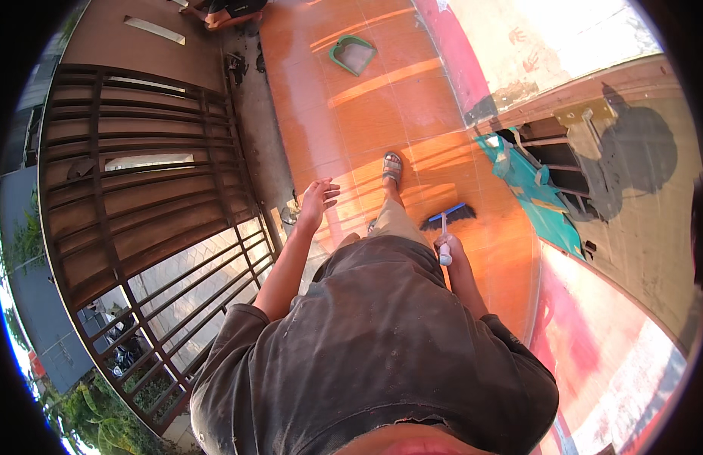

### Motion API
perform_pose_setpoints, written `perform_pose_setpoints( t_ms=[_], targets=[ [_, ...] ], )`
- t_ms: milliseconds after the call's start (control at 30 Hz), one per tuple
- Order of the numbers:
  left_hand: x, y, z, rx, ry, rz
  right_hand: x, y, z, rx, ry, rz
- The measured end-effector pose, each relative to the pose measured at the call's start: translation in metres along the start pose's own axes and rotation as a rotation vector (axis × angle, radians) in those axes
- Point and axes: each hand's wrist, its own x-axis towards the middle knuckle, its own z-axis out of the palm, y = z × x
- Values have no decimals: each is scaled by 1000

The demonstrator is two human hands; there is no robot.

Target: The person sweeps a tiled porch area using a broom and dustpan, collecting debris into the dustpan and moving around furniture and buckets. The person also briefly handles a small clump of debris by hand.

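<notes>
The right hand (453, 247) is closed around the pale handle of a broom (450, 213), just right of the body; the handle seems held roughly upright so the dark bristles hang toward the floor (412, 98). The left hand (319, 201) is empty, fingers loosely spread, perhaps for balance. Well beyond, a green dustpan (337, 54) lies on the tiles, apart from both hands. A barred gate (97, 189) stands left.
</notes>
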Motion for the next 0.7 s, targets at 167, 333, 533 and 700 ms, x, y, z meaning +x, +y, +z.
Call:
perform_pose_setpoints(
  t_ms=[167,333,533,700],
  targets=[
    [1,63,-27,-47,228,76,99,-30,191,-744,-238,-239],
    [22,95,-35,-162,318,139,203,-171,351,-345,-283,440],
    [6,82,-45,-290,460,133,183,-207,478,-588,-320,104],
    [0,64,-45,-362,577,92,86,-142,470,-1676,70,-467]
  ],
)
